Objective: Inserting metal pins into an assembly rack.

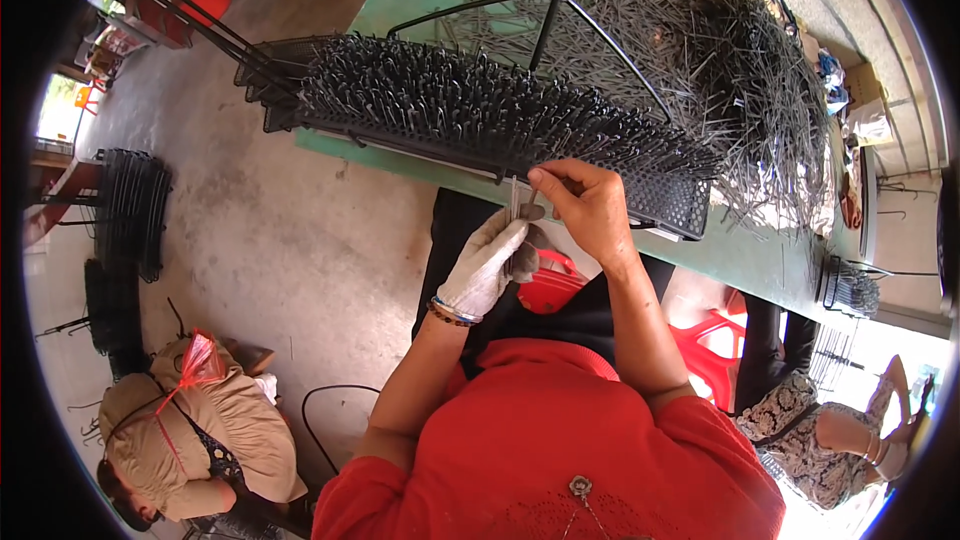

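My left hand [487, 265], in a white glove with greyed fingertips, is closed around a few thin, light metal strips [515, 198] that stick up between thumb and fingers. My bare right hand [592, 208] is beside it, thumb and forefinger pinched together near the strips' upper ends; what lies in that pinch is too small to make out. Just beyond both hands stands a long black perforated metal rack [668, 198], tilted across the table edge. Many black metal hooks [430, 90] stand packed upright in it, while its right end shows bare mesh.
A green table [415, 15] carries a large heap of loose black metal rods [745, 90]. Black bars rise behind the rack. Red plastic stools [712, 345] are under the table. One person [210, 420] is at lower left, another [820, 430] at right. Stacked black racks [130, 210] stand left.
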The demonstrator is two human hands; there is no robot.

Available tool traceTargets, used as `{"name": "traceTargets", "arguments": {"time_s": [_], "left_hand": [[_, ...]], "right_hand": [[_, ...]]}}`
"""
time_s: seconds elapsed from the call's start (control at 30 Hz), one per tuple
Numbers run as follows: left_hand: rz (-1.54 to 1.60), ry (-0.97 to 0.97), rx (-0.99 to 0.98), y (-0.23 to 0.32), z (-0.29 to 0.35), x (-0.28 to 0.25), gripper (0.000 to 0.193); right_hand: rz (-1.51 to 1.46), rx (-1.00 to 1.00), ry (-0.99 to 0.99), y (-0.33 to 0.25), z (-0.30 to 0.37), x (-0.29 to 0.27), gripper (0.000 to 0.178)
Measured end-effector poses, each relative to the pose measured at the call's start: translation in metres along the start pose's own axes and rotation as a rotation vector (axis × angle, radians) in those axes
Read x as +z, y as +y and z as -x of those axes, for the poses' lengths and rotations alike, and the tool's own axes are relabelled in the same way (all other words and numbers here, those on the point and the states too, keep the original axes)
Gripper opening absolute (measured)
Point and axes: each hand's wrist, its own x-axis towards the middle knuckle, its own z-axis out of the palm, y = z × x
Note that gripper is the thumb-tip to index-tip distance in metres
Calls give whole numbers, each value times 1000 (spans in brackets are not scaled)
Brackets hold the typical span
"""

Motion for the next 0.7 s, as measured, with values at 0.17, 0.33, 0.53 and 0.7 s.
{"name": "traceTargets", "arguments": {"time_s": [0.17, 0.33, 0.53, 0.7], "left_hand": [[-116, 93, 69, 6, 4, -3, 27], [-129, 226, 204, 0, 1, -3, 20], [-28, 278, 253, -7, 1, -2, 17], [-166, 264, 211, -1, 2, 2, 21]], "right_hand": [[-22, 22, 1, -8, -8, 6, 17], [-66, 45, -4, -3, -8, 12, 17], [-15, 20, -31, -2, -6, 17, 17], [180, -285, -18, 0, -5, 15, 17]]}}
